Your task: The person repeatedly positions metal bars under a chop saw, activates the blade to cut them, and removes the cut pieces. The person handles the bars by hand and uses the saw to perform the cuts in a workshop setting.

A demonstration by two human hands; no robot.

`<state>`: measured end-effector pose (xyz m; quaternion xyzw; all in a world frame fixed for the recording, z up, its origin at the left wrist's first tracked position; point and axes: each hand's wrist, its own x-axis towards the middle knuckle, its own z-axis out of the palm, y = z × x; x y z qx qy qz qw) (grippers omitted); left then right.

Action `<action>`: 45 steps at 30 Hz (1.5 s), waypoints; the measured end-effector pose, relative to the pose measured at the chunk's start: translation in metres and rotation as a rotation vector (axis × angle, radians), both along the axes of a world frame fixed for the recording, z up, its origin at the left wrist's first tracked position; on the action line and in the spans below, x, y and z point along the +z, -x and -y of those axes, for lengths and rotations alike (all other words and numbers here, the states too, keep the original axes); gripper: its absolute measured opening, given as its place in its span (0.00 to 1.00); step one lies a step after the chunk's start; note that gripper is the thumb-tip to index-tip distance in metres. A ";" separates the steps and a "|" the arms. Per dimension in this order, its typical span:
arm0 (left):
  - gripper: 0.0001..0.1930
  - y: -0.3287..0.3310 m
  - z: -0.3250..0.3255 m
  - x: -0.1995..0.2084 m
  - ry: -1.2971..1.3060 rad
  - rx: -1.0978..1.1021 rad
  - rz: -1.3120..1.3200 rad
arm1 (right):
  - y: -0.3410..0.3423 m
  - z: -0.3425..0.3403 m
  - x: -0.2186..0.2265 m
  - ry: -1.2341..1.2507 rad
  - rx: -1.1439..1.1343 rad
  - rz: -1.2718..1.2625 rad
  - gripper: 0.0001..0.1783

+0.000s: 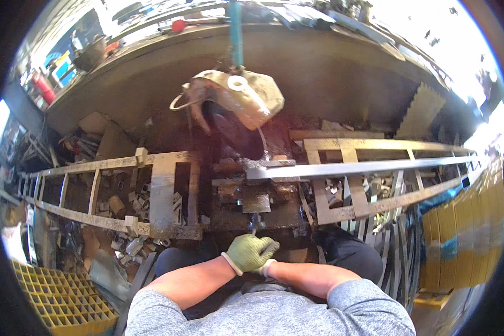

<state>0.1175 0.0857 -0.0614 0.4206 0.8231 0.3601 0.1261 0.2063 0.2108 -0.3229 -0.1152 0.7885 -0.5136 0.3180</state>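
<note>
My left hand (248,253), in a yellow-green work glove with a pale cuff, is closed just in front of a clamp screw (255,221). Its fingers curl over, and what lies in them is hidden. Mostly covered by it is my right hand (267,264), where little more than the cuff shows. Beyond the screw sits a metal vise block (256,202). A long silver metal bar (341,168) lies across the machine's bed and reaches far right. Above its left end hangs a cut-off saw (257,101) with a beige guard, a dark disc (235,131) and a teal lever (236,39).
Ladder-like support frames extend left (95,193) and right (369,207), with metal offcuts beneath. A yellow grate (61,297) stands at lower left, stacked yellowish-brown bundles (465,235) at right. A brown panel (341,73) stands behind the saw. My knees flank the clamp.
</note>
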 end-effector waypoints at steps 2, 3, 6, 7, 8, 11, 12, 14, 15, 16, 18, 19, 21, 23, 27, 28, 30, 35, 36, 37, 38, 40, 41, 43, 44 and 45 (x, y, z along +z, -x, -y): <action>0.15 0.001 -0.002 0.003 0.008 -0.034 0.018 | 0.002 -0.024 0.027 -0.004 0.104 -0.017 0.34; 0.18 0.003 0.004 0.006 -0.006 -0.068 0.072 | 0.008 -0.038 0.053 -0.016 0.157 -0.032 0.34; 0.26 0.023 0.025 0.016 -0.292 -0.143 0.237 | 0.033 -0.088 0.169 -0.266 0.140 0.271 0.35; 0.29 0.031 0.035 0.020 -0.367 -0.093 0.257 | 0.043 -0.107 0.216 -0.372 0.066 0.492 0.34; 0.27 0.042 0.044 0.023 -0.465 -0.002 0.320 | 0.058 -0.128 0.264 -0.433 0.018 0.405 0.35; 0.19 0.078 0.063 0.023 -0.761 0.294 0.555 | 0.117 -0.183 0.399 -0.266 -0.289 0.170 0.33; 0.21 0.089 0.067 0.020 -0.885 0.347 0.698 | 0.143 -0.195 0.440 -0.143 -0.451 0.019 0.31; 0.23 0.110 0.069 0.010 -1.152 0.465 0.839 | 0.199 -0.210 0.516 0.307 -0.620 -0.357 0.28; 0.23 0.119 0.069 0.004 -1.158 0.500 0.903 | 0.241 -0.214 0.555 0.342 -0.646 -0.451 0.28; 0.23 0.123 0.068 -0.002 -1.198 0.512 0.943 | 0.278 -0.214 0.592 0.274 -0.644 -0.569 0.29; 0.22 0.129 0.069 -0.012 -1.186 0.589 0.966 | 0.355 -0.207 0.659 0.399 -0.642 -0.711 0.28; 0.21 0.129 0.071 -0.016 -1.197 0.560 0.947 | 0.391 -0.200 0.689 0.479 -0.611 -0.749 0.28; 0.20 0.130 0.076 -0.020 -1.182 0.527 0.935 | 0.441 -0.181 0.732 0.610 -0.630 -0.820 0.28; 0.20 0.131 0.083 -0.021 -1.139 0.545 0.905 | 0.464 -0.155 0.759 0.485 -0.518 -0.965 0.26; 0.20 0.137 0.091 -0.018 -1.114 0.512 0.897 | 0.470 -0.097 0.779 -0.562 -0.698 -1.363 0.18; 0.20 0.138 0.091 -0.017 -1.122 0.494 0.901 | 0.466 -0.087 0.779 -0.667 -0.680 -1.407 0.18; 0.20 0.142 0.090 -0.014 -1.096 0.466 0.882 | 0.460 -0.078 0.779 -0.832 -0.651 -1.499 0.17; 0.19 0.139 0.086 -0.003 -1.003 0.323 0.884 | 0.452 -0.101 0.778 -1.138 -0.506 -1.755 0.15; 0.19 0.135 0.085 -0.001 -1.015 0.309 0.906 | 0.450 -0.108 0.779 -1.186 -0.485 -1.803 0.15; 0.19 0.130 0.084 0.001 -0.926 0.260 0.905 | 0.447 -0.115 0.780 -1.228 -0.466 -1.845 0.14; 0.20 0.123 0.082 0.002 -0.849 0.218 0.893 | 0.444 -0.121 0.780 -1.271 -0.447 -1.886 0.14; 0.21 0.108 0.077 0.003 -0.749 0.132 0.782 | 0.436 -0.131 0.781 -1.343 -0.423 -1.964 0.13; 0.21 0.098 0.073 0.003 -0.826 0.007 0.830 | 0.430 -0.136 0.780 -1.371 -0.413 -1.994 0.13; 0.23 0.084 0.064 0.000 -0.706 -0.093 0.586 | 0.419 -0.145 0.778 -1.431 -0.408 -2.052 0.12; 0.27 0.078 0.057 -0.002 -0.715 -0.141 0.367 | 0.412 -0.149 0.776 -1.454 -0.406 -2.078 0.12; 0.27 0.072 0.052 -0.004 -0.689 -0.184 0.270 | 0.404 -0.155 0.774 -1.469 -0.415 -2.098 0.11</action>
